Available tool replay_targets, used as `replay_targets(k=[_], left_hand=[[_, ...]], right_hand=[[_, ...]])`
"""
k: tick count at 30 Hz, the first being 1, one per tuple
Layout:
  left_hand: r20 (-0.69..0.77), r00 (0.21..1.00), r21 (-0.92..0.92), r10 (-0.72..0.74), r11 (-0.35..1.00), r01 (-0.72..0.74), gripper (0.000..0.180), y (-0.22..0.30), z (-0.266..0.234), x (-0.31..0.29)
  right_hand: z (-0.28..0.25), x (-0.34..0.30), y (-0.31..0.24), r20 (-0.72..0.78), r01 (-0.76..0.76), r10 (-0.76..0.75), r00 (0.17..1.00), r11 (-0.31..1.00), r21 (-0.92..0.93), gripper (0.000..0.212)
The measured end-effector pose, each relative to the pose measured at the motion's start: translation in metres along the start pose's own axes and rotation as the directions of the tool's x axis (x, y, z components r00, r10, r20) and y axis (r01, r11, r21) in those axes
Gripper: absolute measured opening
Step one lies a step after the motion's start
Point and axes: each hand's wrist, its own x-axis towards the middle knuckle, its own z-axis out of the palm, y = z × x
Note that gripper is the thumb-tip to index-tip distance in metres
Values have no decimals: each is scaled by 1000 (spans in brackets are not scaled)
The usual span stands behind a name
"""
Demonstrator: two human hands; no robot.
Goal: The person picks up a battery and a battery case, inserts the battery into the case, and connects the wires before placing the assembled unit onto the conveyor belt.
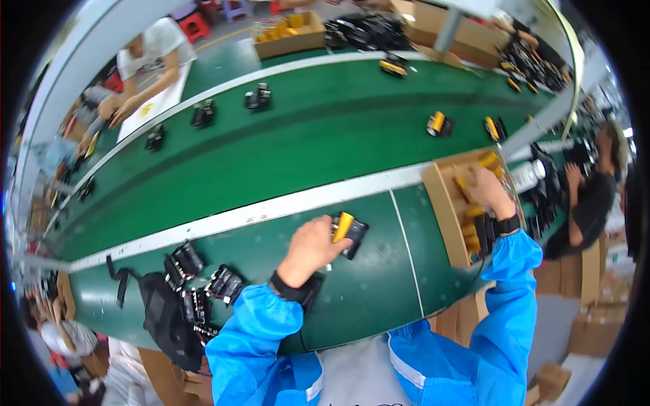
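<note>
My left hand (308,252) is closed on a yellow cylinder (343,226), which lies against a small black housing (356,238) on the green table. Its thumb and fingers rest at the cylinder's near end. To the right, my right hand (489,188) reaches into an open cardboard box (440,215) holding several yellow cylinders (470,237). Its fingers are bent around a yellow piece there, partly hidden. Another black part (312,292) lies beside my left wrist, half covered by it.
Several black housings with wires (225,283) and a black cap (162,318) lie at the left. Beyond a pale rail, a green conveyor belt (284,149) carries spaced-out black and yellow units (439,124). A white bottle (528,176) stands right of the box. Other people work around the line.
</note>
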Motion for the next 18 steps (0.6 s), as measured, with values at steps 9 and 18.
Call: replay_targets(k=[9, 18], left_hand=[[-42, 997, -144, -59, 988, 53, 46, -49, -31, 97], [-98, 995, -136, 32, 990, -45, 46, -72, -75, 209]], right_hand=[[42, 26, 16, 170, 250, -249, 953, 968, 17, 40], [-47, -118, -30, 96, -87, -45, 994, 184, 979, 23]])
